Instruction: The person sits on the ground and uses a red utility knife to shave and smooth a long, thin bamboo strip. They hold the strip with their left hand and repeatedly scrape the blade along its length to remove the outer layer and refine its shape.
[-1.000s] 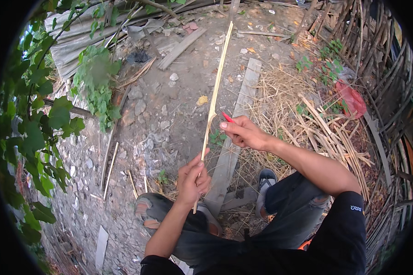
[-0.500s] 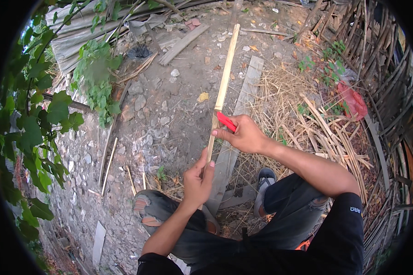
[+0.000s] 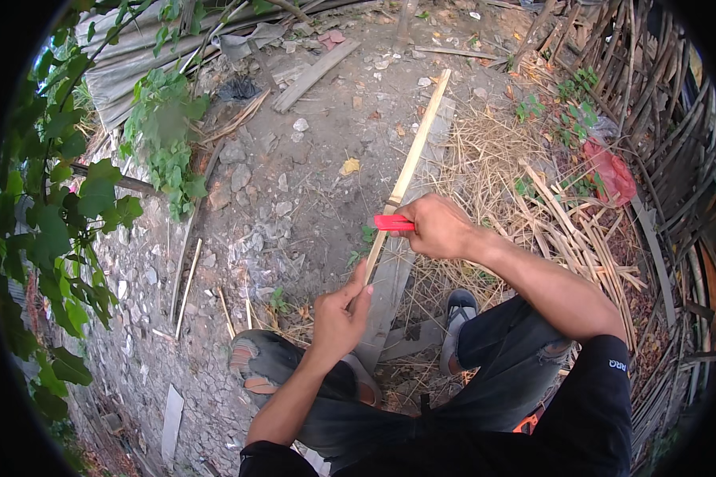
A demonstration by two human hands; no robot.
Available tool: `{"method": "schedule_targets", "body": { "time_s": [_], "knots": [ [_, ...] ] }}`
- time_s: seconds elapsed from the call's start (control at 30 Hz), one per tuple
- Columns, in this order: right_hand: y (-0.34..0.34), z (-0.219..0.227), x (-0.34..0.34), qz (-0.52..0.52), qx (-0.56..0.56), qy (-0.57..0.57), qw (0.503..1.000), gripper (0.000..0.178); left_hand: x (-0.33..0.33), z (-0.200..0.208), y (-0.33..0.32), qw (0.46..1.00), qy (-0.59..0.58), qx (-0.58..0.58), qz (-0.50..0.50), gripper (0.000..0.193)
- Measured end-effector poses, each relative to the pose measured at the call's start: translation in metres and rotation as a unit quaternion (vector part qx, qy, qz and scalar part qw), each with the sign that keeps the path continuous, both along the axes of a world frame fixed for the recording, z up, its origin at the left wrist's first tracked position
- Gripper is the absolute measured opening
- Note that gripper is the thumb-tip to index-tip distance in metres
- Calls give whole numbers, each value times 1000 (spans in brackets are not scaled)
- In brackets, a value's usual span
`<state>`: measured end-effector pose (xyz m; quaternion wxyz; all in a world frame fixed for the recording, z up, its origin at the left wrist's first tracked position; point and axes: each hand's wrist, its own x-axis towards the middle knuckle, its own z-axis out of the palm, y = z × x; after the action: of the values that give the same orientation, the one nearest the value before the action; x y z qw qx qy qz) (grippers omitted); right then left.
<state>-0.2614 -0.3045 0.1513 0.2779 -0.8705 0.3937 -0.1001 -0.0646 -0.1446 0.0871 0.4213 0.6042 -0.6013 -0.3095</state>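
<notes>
— What do you see over on the left?

— Green leafy branches (image 3: 56, 230) hang there. Below them the ground (image 3: 294, 183) is dirt with lots of little grey stones. A few thin sticks (image 3: 187, 286) lie on it.

— And the person?

— The person sits low, in dark trousers. The left hand (image 3: 338, 318) is closed around the bottom end of a long bamboo strip (image 3: 410, 167). The thumb and fingers pinch it tight.

— Where does the strip go?

— It goes up and away from the person, tilted a little to the right. Its far end is out over the dirt, near the top of the view. A grey plank (image 3: 398, 262) lies on the ground right under it and runs the same way.

— What about the other hand?

— The right hand (image 3: 437, 226) is shut around a red handle (image 3: 394, 222). It looks like a small knife. The red part pokes out to the left and touches the strip, higher up than the left hand. I cannot see the blade.

— What is under the hands?

— A grey shoe (image 3: 457, 306) sits by the plank, just beside the right knee.

— And on the right?

— Dry straw and a pile of cut bamboo strips (image 3: 581, 238). A red bag (image 3: 610, 171) lies past them. Then a fence of dark bamboo poles (image 3: 676, 159) curves round the edge.
</notes>
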Motion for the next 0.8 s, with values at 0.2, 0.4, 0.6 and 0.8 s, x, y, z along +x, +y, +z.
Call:
{"method": "schedule_targets", "body": {
  "time_s": [0.2, 0.4, 0.6, 0.8],
  "knots": [
    [-7, -8, -7, 81, -111, 59, 989, 13, 6, 2, 2, 997, -64, 39, -20, 40],
    [-8, -1, -14, 134, -126, 86, 979, 12, 7, -1, 3, 998, -10, 53, -31, 39],
    [29, 22, 9, -185, 84, -221, 954, 37, -10, -8, 0, 985, 164, 45, 28, 31],
    [53, -28, 30, -54, 211, -294, 931, 33, -47, -27, -3, 969, 246, -15, 3, 31]
  ]
}}
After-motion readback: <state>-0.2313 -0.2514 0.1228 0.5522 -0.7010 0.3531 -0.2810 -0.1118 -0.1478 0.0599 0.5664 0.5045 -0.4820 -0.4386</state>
